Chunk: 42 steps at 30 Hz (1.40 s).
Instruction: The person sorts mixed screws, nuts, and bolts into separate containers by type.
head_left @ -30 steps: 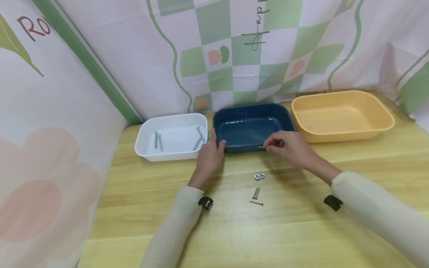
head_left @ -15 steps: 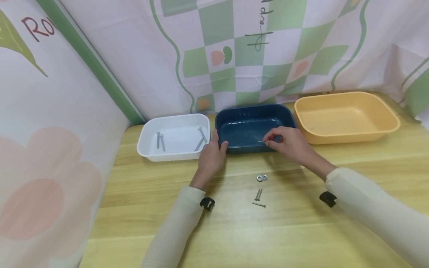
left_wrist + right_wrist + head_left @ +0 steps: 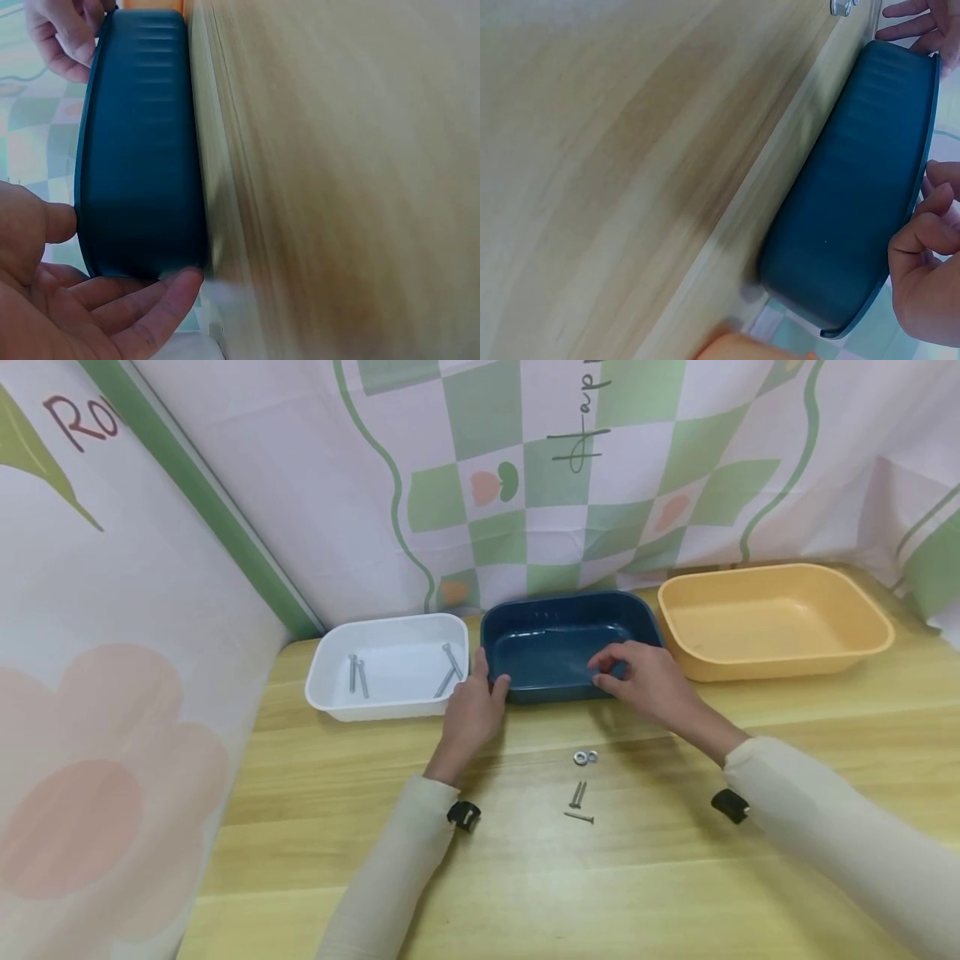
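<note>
The blue tray [image 3: 546, 662] is standing on the counter [image 3: 517, 885]. For good work, one should probably be steadying it and releasing small pieces low inside it. At its left end, the left hand [image 3: 472, 714] is touching, its grip opening wide; over its front right edge, the right hand [image 3: 647, 681] is hovering, fingertips slightly apart, nothing visible between. In front, screws [image 3: 578, 817] are lying.

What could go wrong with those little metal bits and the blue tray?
The left hand touches the blue tray, so a hard push might bump it into the white tray. The rings lie loose and could get knocked away if the right hand sweeps back over them. The screws look pointy, so one might prick someone.
</note>
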### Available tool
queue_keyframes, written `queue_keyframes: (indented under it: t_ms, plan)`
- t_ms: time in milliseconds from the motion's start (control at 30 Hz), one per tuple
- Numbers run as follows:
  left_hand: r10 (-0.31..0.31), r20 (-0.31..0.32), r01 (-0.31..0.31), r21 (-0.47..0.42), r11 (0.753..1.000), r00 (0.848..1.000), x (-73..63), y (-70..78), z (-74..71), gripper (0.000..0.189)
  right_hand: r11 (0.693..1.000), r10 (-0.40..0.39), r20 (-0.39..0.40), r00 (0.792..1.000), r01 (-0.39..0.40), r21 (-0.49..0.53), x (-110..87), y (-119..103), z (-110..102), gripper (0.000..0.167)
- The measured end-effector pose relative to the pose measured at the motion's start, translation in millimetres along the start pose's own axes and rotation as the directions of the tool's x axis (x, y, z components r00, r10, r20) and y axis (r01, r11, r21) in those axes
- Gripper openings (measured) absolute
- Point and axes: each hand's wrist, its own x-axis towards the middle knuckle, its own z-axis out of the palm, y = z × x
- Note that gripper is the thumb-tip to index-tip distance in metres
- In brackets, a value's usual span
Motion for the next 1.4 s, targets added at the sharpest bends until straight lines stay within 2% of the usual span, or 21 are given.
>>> queue_keyframes:
  t_ms: [533, 900, 1067, 1300, 1400]
  plan:
    - [0.012, -0.005, -0.012, 0.011, 1.000, 1.000, -0.6, 0.1, -1.4, 0.066, 0.996, -0.058, -0.034, 0.998, 0.060, 0.072, -16.9, 5, 1, 0.017]
    - [0.002, 0.002, -0.002, 0.024, 1.000, 1.000, 0.9, 0.5, 0.1, 0.066, 0.984, 0.002, 0.069, 0.998, -0.014, 0.180, -35.0, 15, -11, 0.024]
    - [0.001, 0.005, -0.001, 0.023, 1.000, 1.000, 2.0, 2.4, 1.8, 0.066, 0.977, 0.030, 0.084, 0.996, -0.047, 0.210, -46.9, 23, -18, 0.027]
    - [0.009, -0.007, -0.008, 0.037, 0.999, 1.000, 1.4, 3.0, -0.2, 0.066, 0.965, -0.024, 0.108, 0.994, -0.005, 0.262, -58.3, 34, -21, 0.032]
    - [0.007, -0.005, -0.007, 0.033, 0.999, 1.000, 1.2, 1.9, -1.1, 0.065, 0.959, -0.029, 0.133, 0.991, -0.010, 0.284, -60.9, 37, -19, 0.035]
